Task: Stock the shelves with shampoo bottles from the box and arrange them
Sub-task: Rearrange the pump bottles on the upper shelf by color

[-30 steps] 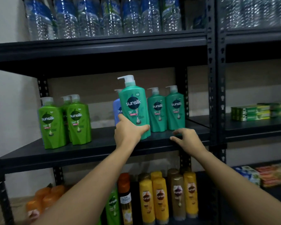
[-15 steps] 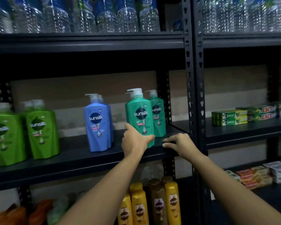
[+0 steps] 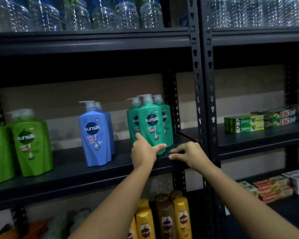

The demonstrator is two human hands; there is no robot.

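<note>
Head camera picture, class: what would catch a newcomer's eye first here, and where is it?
First, the teal shampoo bottle at the right end of the middle shelf, gripped low down by the left hand in front of two matching bottles. Beside it the right hand rests on the shelf edge. To the left stand the blue bottles and bright green bottles.

Dim, soft, blurred and bowed edges
</note>
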